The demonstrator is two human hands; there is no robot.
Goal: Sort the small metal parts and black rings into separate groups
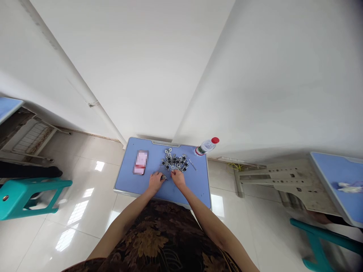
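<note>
A pile of small metal parts with black round pieces lies on the blue desk, toward its middle. Near the pile's lower left edge, my left hand has its fingers closed around a small metal part. My right hand reaches the pile's front edge with its fingers pinched together; whatever is between the fingertips is too small to name.
A phone lies at the desk's left. A clear bottle with a red cap stands at the back right corner, and a thin pen-like item lies right of the pile. Green stools are on both sides.
</note>
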